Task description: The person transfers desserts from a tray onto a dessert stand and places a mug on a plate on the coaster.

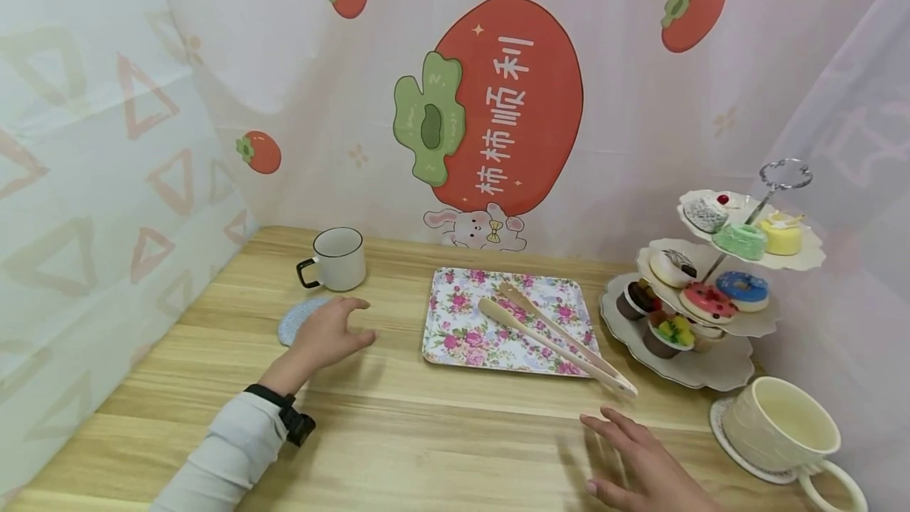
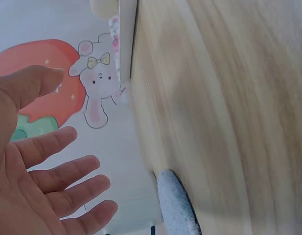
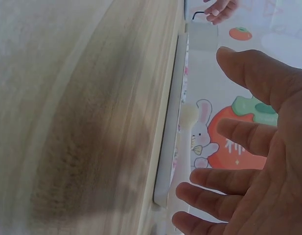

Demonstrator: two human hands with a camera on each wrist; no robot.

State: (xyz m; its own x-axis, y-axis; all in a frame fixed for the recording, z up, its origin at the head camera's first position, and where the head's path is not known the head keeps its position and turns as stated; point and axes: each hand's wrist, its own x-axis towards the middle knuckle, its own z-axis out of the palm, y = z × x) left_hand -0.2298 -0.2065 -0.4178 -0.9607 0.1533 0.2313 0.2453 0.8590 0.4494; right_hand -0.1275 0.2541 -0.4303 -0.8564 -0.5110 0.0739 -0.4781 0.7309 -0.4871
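My left hand hovers over the table beside a round blue-grey coaster, its fingers spread and nothing in them. Just behind that hand stands a white mug with a black rim and handle. At the lower right, my right hand is held above the table with fingers apart, also holding nothing. Nearest to it are wooden tongs, which lie across a floral tray with their joined end past the tray's front edge. In the right wrist view the fingers are loosely extended.
A three-tier stand with several cakes, doughnuts and cupcakes rises at the right. In front of it a large cream mug sits on a round coaster. Printed cloth hangs behind the wooden table and along both sides.
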